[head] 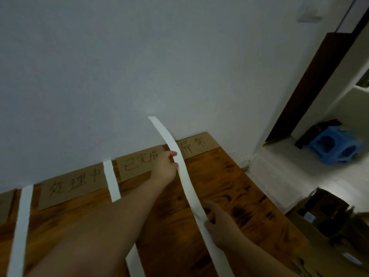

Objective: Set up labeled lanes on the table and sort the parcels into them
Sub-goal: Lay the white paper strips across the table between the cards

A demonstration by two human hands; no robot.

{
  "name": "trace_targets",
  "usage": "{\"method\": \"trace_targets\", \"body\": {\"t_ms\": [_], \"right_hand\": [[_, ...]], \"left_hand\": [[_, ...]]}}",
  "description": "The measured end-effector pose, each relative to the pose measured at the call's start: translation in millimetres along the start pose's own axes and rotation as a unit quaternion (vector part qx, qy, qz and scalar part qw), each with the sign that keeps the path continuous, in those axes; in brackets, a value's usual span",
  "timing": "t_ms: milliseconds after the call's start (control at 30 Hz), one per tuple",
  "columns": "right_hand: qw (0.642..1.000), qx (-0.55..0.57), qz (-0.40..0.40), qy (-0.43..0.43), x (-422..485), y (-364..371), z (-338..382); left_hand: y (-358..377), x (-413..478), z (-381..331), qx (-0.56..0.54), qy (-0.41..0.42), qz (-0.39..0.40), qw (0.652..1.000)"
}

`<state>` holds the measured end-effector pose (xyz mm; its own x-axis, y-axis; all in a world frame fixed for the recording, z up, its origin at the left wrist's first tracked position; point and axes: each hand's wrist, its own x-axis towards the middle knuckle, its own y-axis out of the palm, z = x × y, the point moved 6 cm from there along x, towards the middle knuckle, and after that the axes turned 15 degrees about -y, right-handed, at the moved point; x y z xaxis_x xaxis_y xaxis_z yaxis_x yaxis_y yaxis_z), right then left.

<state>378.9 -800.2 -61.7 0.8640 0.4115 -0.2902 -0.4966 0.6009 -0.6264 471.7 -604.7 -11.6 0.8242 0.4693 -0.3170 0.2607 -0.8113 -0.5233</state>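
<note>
A long white paper strip (184,180) curves up off the wooden table (229,182), its far end lifted against the wall. My left hand (166,165) pinches it near the far edge, between two cardboard labels. My right hand (216,221) grips the same strip nearer to me. Three cardboard labels with handwritten characters lie along the wall: one at the left (73,186), one in the middle (137,163), one at the right (196,145). Two other white strips lie flat on the table, one at the far left (21,226) and one between the left and middle labels (111,179).
A white wall stands right behind the table. Right of the table, the floor holds a blue plastic stool (332,148) and an open cardboard box (317,214) with things inside. A dark door frame (311,80) runs up the right side.
</note>
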Motion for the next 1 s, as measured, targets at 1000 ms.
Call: {"method": "trace_targets", "body": {"t_ms": [1000], "right_hand": [[0.890,-0.304,0.291,-0.174,53,5,-97]], "left_hand": [[139,65,77,0.430,0.000,0.124,0.894]]}}
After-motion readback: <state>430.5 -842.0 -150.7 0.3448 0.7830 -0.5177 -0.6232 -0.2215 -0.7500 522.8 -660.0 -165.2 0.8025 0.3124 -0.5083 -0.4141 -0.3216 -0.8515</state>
